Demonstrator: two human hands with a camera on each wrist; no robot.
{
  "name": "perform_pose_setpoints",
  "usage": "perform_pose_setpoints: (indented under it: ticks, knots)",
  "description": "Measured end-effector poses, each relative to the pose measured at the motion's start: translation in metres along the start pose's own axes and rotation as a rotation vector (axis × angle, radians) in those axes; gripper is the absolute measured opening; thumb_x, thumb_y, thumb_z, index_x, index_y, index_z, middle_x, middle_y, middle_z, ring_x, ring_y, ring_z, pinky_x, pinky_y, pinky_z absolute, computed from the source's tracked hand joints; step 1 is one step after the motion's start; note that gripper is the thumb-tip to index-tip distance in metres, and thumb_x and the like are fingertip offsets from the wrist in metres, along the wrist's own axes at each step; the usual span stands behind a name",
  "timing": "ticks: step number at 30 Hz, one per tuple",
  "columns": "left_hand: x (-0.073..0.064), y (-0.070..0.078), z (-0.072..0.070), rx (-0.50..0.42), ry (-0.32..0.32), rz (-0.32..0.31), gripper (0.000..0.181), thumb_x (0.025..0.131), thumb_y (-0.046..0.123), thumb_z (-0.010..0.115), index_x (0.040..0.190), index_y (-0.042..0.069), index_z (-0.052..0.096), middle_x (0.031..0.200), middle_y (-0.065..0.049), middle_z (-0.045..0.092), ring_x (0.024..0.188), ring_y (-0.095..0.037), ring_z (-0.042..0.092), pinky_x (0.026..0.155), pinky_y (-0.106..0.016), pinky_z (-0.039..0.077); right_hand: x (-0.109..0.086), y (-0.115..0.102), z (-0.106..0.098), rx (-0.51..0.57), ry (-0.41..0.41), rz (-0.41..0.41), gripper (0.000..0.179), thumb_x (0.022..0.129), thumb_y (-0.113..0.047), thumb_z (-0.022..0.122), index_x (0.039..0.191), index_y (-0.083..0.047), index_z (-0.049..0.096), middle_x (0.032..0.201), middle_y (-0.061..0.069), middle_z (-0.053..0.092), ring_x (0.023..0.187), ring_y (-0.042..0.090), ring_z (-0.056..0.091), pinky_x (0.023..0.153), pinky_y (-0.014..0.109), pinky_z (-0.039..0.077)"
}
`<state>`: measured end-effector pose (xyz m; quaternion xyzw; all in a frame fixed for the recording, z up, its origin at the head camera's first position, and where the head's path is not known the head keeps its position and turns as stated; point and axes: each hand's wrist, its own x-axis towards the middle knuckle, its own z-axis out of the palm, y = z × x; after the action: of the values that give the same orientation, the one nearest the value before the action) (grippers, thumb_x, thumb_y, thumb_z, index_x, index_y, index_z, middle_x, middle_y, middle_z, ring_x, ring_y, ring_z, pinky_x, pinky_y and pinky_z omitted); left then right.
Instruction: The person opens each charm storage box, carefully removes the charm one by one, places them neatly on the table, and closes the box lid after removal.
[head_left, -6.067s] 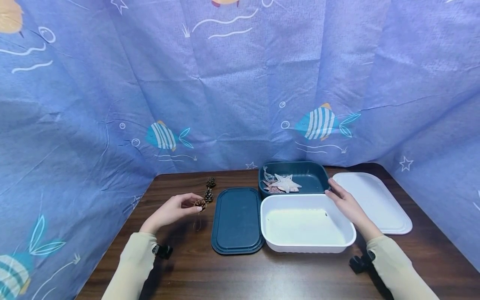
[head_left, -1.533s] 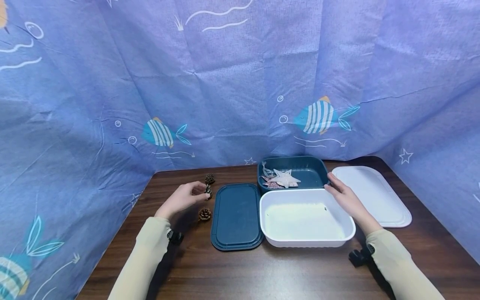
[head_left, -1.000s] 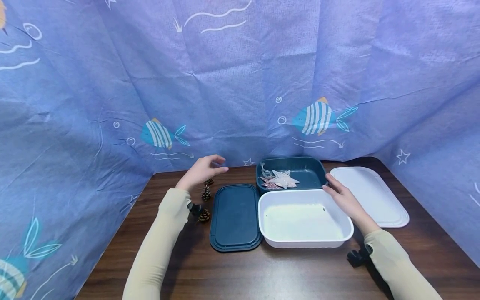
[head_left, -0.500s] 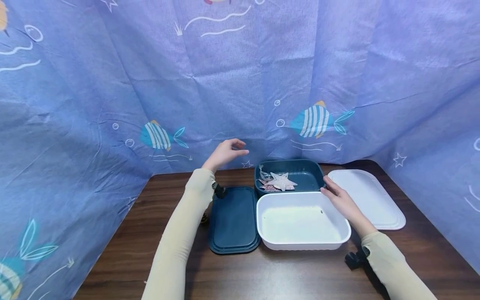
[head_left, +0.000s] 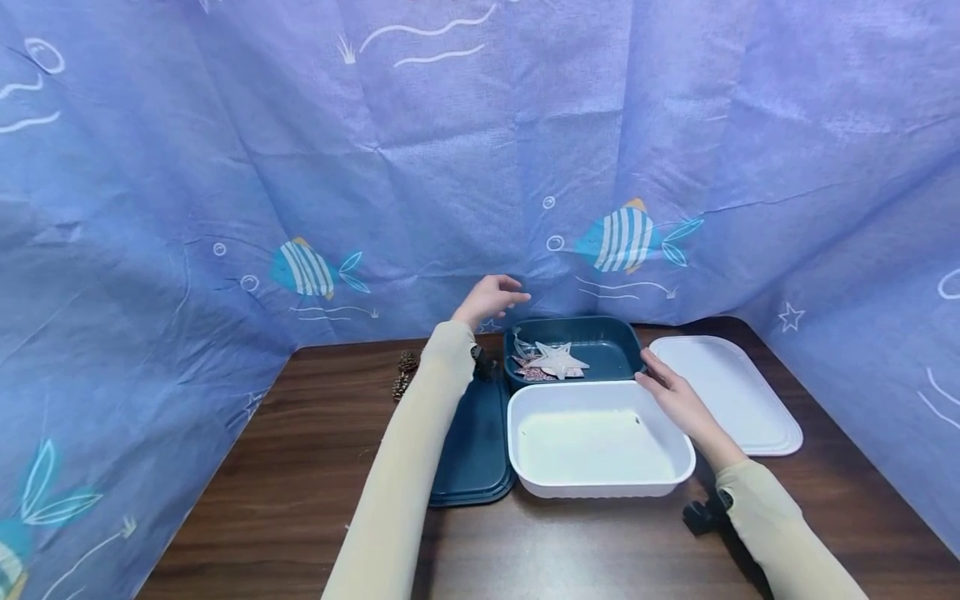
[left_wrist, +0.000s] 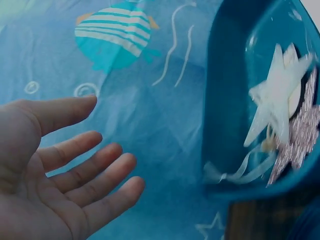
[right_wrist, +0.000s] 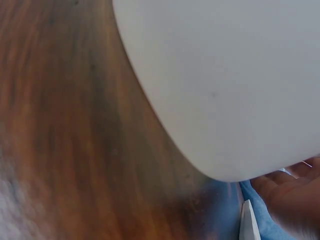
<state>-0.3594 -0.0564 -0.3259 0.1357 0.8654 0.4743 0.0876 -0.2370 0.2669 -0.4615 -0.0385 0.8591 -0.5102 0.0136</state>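
My left hand (head_left: 491,298) is raised near the back-left corner of the dark teal box (head_left: 622,327). In the left wrist view its fingers are spread and hold nothing. Inside that box lie a white star ornament (head_left: 558,360), a pinkish glittery ornament (left_wrist: 300,135) and a translucent ribbon (left_wrist: 250,167). My right hand (head_left: 678,408) is by the back-right corner of the white box (head_left: 603,492), fingertips close to the teal box's right end; contact is hard to tell. Two pinecones, one farther back (head_left: 407,361) and one nearer (head_left: 400,387), sit left of my left sleeve.
A dark teal lid (head_left: 472,467) lies left of the white box, partly under my left forearm. To the right lies a white lid (head_left: 727,392). Behind the wooden table (head_left: 285,492) hangs a blue curtain (head_left: 450,167) with fish prints.
My left hand first held a pinecone, set it down in front of the other two, touched the middle one, then moved right and back, bare, toward the teal box. My right hand stays put.
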Motion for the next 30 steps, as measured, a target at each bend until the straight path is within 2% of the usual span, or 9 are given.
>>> perform_pose_setpoints:
  ticks: [6,12,17,20,22,24,26,29,30]
  knots:
    - [0.01,-0.001,0.022,-0.11,-0.036,-0.092,0.051,0.098,0.026,0.068,0.14,0.002,0.054,0.131,-0.014,0.059,0.124,-0.037,0.056,0.102,-0.052,0.047,0.001,0.002,0.001,-0.002,0.004,0.001,0.071,0.108,-0.039,0.045,0.161,-0.004,0.014,0.167,0.017,0.007,0.153,0.039,0.005,0.12,0.059,0.013]
    - [0.015,-0.004,0.04,-0.153,-0.029,-0.17,0.041,0.097,0.024,0.07,0.129,0.001,0.062,0.132,-0.018,0.059,0.124,-0.039,0.056,0.103,-0.053,0.047,0.001,0.002,0.0,-0.003,0.004,0.002,0.071,0.108,-0.04,0.045,0.161,-0.005,0.014,0.167,0.016,0.007,0.153,0.039,0.007,0.12,0.059,0.014]
    - [0.018,-0.01,0.052,-0.101,-0.058,-0.244,0.033,0.095,0.024,0.073,0.118,0.001,0.067,0.133,-0.022,0.059,0.121,-0.039,0.058,0.1,-0.054,0.049,0.0,0.002,0.002,-0.004,0.002,0.012,0.072,0.108,-0.041,0.045,0.161,-0.005,0.014,0.167,0.016,0.007,0.153,0.039,0.007,0.12,0.059,0.013]
    - [0.02,-0.014,0.058,-0.077,-0.076,-0.296,0.023,0.095,0.025,0.073,0.102,0.005,0.063,0.13,-0.021,0.059,0.118,-0.04,0.058,0.091,-0.049,0.052,0.0,0.002,0.003,-0.004,0.0,0.02,0.071,0.108,-0.04,0.045,0.161,-0.005,0.014,0.167,0.016,0.007,0.153,0.039,0.006,0.12,0.059,0.013]
    - [0.021,-0.016,0.061,-0.038,-0.091,-0.314,0.022,0.095,0.025,0.073,0.099,0.006,0.063,0.13,-0.021,0.06,0.116,-0.04,0.059,0.083,-0.045,0.052,0.001,0.002,0.004,-0.005,0.0,0.021,0.072,0.108,-0.041,0.045,0.161,-0.005,0.014,0.167,0.016,0.007,0.153,0.039,0.006,0.12,0.059,0.012]
    - [0.021,-0.017,0.064,0.014,-0.11,-0.316,0.024,0.095,0.025,0.073,0.103,0.006,0.064,0.13,-0.02,0.06,0.115,-0.038,0.06,0.08,-0.042,0.051,0.001,0.002,0.003,-0.008,0.001,0.018,0.072,0.108,-0.041,0.045,0.161,-0.005,0.014,0.167,0.016,0.007,0.153,0.039,0.006,0.12,0.059,0.012]
    - [0.021,-0.017,0.066,0.07,-0.127,-0.313,0.034,0.094,0.026,0.074,0.118,0.004,0.066,0.132,-0.019,0.061,0.114,-0.036,0.062,0.082,-0.041,0.053,0.001,0.002,0.002,-0.01,0.003,0.012,0.071,0.108,-0.041,0.045,0.161,-0.004,0.014,0.167,0.016,0.007,0.153,0.039,0.006,0.12,0.059,0.012]
    - [0.022,-0.017,0.068,0.135,-0.16,-0.313,0.05,0.094,0.025,0.073,0.135,0.001,0.058,0.131,-0.017,0.06,0.111,-0.034,0.065,0.087,-0.041,0.054,0.002,0.002,0.001,-0.011,0.005,0.006,0.07,0.108,-0.039,0.045,0.161,-0.005,0.014,0.167,0.016,0.007,0.153,0.039,0.006,0.12,0.059,0.013]
    - [0.023,-0.017,0.068,0.159,-0.169,-0.316,0.051,0.094,0.025,0.073,0.136,0.001,0.057,0.129,-0.017,0.061,0.109,-0.034,0.066,0.087,-0.041,0.054,0.002,0.001,0.0,-0.009,0.005,0.005,0.07,0.108,-0.039,0.045,0.161,-0.005,0.013,0.167,0.016,0.007,0.153,0.038,0.006,0.12,0.059,0.013]
